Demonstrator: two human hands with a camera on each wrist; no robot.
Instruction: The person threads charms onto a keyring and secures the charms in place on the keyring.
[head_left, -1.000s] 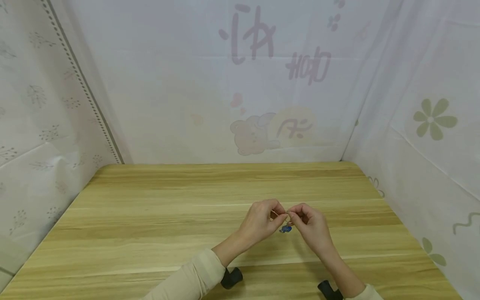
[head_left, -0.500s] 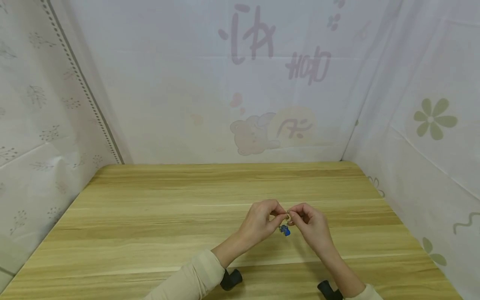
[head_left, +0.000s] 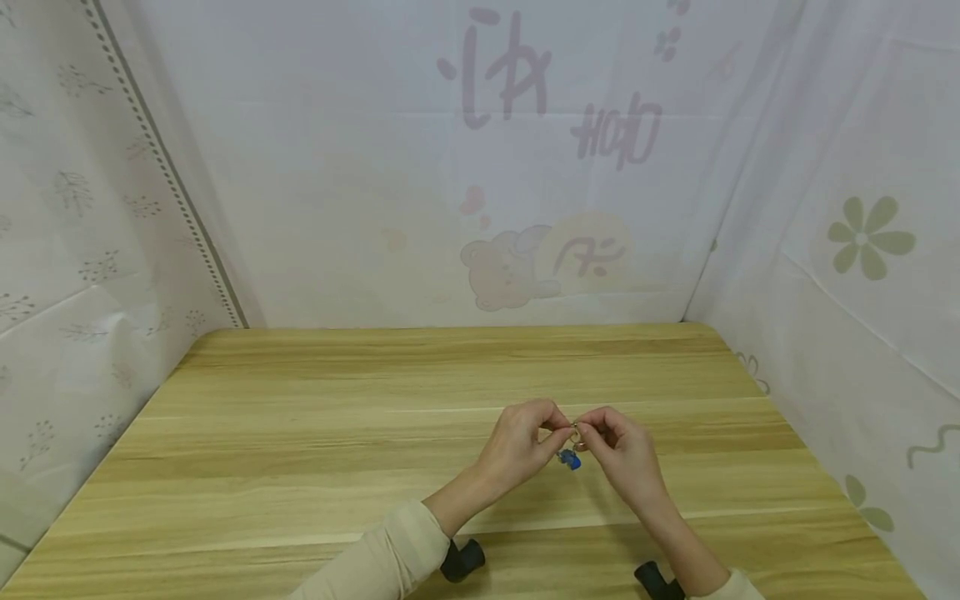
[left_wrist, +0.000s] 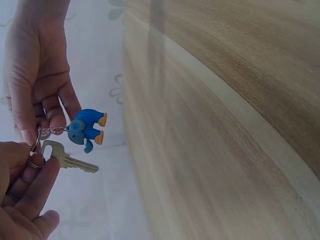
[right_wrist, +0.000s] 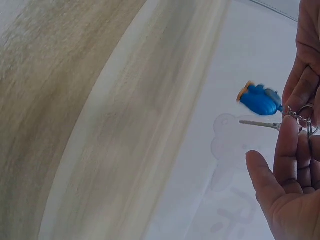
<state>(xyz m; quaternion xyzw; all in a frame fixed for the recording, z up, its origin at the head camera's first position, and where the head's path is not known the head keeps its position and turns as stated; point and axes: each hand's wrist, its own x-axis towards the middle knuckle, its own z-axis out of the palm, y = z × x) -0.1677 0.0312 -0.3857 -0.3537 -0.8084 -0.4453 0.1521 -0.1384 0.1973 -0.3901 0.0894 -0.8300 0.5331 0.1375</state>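
My left hand (head_left: 519, 437) and right hand (head_left: 622, 454) meet fingertip to fingertip above the table, pinching a metal key ring (left_wrist: 37, 142) between them. A blue elephant charm (left_wrist: 84, 128) with orange feet dangles from it on a short chain (left_wrist: 52, 130). A silver key (left_wrist: 75, 162) sticks out by the left fingers. In the right wrist view the key (right_wrist: 257, 123) appears edge-on beside the slightly blurred charm (right_wrist: 260, 101). Another curved piece of ring (left_wrist: 36, 161) shows at the left fingers. Fingers partly hide the rings, so how they link cannot be told.
A wood-grain table (head_left: 337, 417) lies below the hands. Two black tube-like pieces, one near the left forearm (head_left: 462, 558) and one near the right (head_left: 658, 578), stand at its front. Printed white curtains (head_left: 337, 208) enclose the back and sides.
The elephant charm has swung and turned beneath the fingers, now hanging slightly lower and further left than a second ago. Both hands have stayed almost in place, still pinching the ring.
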